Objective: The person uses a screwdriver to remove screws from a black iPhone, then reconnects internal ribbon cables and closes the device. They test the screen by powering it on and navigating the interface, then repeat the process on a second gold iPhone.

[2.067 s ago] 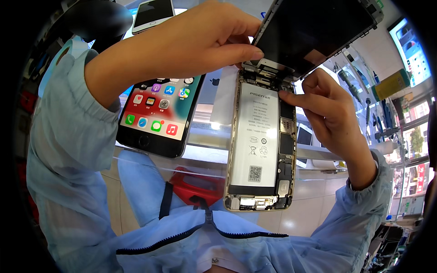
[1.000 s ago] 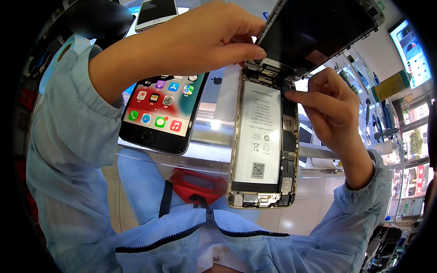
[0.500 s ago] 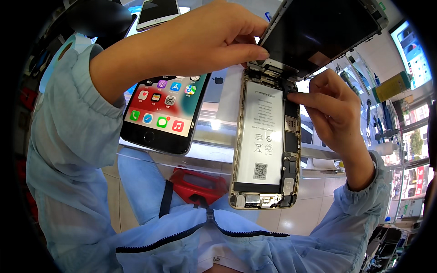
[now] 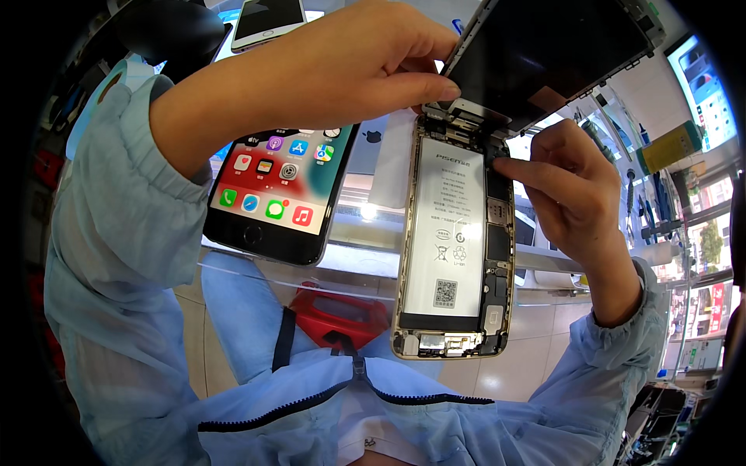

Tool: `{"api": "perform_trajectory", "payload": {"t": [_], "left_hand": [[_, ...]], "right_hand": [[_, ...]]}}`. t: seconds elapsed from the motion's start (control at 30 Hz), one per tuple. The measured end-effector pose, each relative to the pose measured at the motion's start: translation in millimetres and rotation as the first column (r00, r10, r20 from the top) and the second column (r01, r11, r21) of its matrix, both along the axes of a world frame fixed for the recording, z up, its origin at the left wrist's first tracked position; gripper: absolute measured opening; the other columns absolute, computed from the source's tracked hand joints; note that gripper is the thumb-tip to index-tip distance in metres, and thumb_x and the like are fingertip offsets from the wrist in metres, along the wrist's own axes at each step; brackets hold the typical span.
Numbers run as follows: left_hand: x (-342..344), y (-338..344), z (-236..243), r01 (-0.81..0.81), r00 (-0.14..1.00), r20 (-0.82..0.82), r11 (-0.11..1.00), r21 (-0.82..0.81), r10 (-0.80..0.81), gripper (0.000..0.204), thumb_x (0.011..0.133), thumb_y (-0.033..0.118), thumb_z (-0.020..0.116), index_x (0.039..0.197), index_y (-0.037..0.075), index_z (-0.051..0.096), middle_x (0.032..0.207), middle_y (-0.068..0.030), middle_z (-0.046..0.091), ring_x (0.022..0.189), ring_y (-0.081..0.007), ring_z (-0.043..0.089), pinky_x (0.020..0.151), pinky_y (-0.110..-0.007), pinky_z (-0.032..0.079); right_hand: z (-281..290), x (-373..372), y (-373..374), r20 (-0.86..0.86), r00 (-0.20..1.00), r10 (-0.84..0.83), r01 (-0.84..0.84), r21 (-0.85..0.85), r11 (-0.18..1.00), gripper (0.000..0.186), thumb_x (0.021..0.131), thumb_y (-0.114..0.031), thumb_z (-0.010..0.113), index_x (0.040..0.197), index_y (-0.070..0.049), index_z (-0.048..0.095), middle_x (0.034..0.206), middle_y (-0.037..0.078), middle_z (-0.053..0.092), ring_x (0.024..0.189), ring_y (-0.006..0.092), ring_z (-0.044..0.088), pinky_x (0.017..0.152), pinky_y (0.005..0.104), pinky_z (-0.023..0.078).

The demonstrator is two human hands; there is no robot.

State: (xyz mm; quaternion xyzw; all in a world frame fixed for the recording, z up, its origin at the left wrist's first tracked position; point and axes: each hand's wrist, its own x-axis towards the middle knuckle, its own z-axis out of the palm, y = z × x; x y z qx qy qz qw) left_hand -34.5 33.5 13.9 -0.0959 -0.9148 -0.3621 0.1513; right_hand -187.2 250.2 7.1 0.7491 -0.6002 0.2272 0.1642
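Observation:
An opened phone is between my hands. Its gold-rimmed body (image 4: 497, 311) shows a white battery (image 4: 447, 225) and dark inner parts. The dark screen panel (image 4: 556, 54) is raised at the top end of the body. My left hand (image 4: 388, 66) is closed on the panel's lower left edge, with its thumb in front and the other fingers partly hidden behind. My right hand (image 4: 571, 182) is at the body's upper right edge. Its index fingertip presses on the inner parts there, just below the panel, while the other fingers curl in. My right thumb is mostly hidden.
A black phone with a lit screen (image 4: 272, 194) lies left of the opened one. Another white-framed phone (image 4: 268, 23) is at the far left. A glass table edge (image 4: 365, 289) runs across, with a red case (image 4: 338, 314) below it. A yellow-green cylinder (image 4: 668, 149) and tools stand at right.
The opened phone and my right hand have shifted very slightly. My left hand keeps its hold on the screen panel, and the right index finger stays on the inner parts.

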Motion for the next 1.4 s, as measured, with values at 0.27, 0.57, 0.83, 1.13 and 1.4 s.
{"api": "perform_trajectory", "payload": {"t": [0.27, 0.57, 0.83, 1.13, 1.4], "left_hand": [[0, -2, -2, 0.013, 1.0, -0.011, 1.0, 0.02, -0.013, 0.016, 0.091, 0.008, 0.056, 0.102, -0.004, 0.061, 0.086, -0.0067, 0.066, 0.076, -0.0088, 0.059, 0.071, -0.023, 0.05], [-3, -3, 0, 0.04, 0.999, 0.001, 0.999, 0.026, -0.04, 0.017, 0.092, 0.01, 0.055, 0.1, -0.004, 0.06, 0.086, -0.0077, 0.065, 0.077, -0.01, 0.06, 0.072, -0.024, 0.051], [-3, -5, -2, 0.064, 0.997, -0.031, 0.998, 0.014, -0.064, 0.017, 0.092, 0.01, 0.055, 0.1, -0.004, 0.06, 0.085, -0.0073, 0.065, 0.075, -0.0101, 0.059, 0.071, -0.024, 0.05], [-2, -4, -2, 0.053, 0.998, -0.018, 0.998, 0.021, -0.052, 0.016, 0.092, 0.01, 0.055, 0.099, -0.004, 0.06, 0.084, -0.0076, 0.065, 0.076, -0.0104, 0.06, 0.071, -0.024, 0.05], [-2, -3, -3, 0.047, 0.999, -0.022, 0.999, 0.012, -0.046, 0.016, 0.092, 0.01, 0.056, 0.098, -0.004, 0.06, 0.084, -0.007, 0.065, 0.076, -0.0097, 0.059, 0.071, -0.024, 0.05]], "right_hand": [[3, 11, -8, 0.074, 0.997, 0.007, -0.009, 0.028, 1.0, 0.011, 0.069, -0.002, 0.07, 0.079, -0.005, 0.067, 0.08, 0.007, 0.059, 0.059, 0.0209, 0.059, 0.052, 0.0299, 0.047], [8, 11, -12, 0.06, 0.996, -0.069, 0.065, 0.072, 0.995, 0.012, 0.069, -0.003, 0.073, 0.079, -0.004, 0.066, 0.076, 0.006, 0.061, 0.063, 0.023, 0.061, 0.057, 0.0303, 0.049], [8, 8, -9, 0.084, 0.996, -0.022, 0.013, 0.11, 0.994, 0.014, 0.07, -0.002, 0.072, 0.082, -0.004, 0.066, 0.078, 0.007, 0.06, 0.064, 0.0235, 0.061, 0.056, 0.0305, 0.049], [17, 9, -2, -0.133, 0.988, 0.076, -0.058, 0.137, 0.989, 0.02, 0.073, -0.008, 0.071, 0.09, 0.001, 0.067, 0.084, 0.011, 0.062, 0.062, 0.0217, 0.061, 0.053, 0.0299, 0.049], [12, 5, -1, -0.019, 0.995, 0.093, -0.089, 0.172, 0.981, 0.024, 0.074, -0.012, 0.072, 0.092, 0.003, 0.067, 0.086, 0.013, 0.061, 0.065, 0.0217, 0.061, 0.053, 0.0284, 0.048]]}}
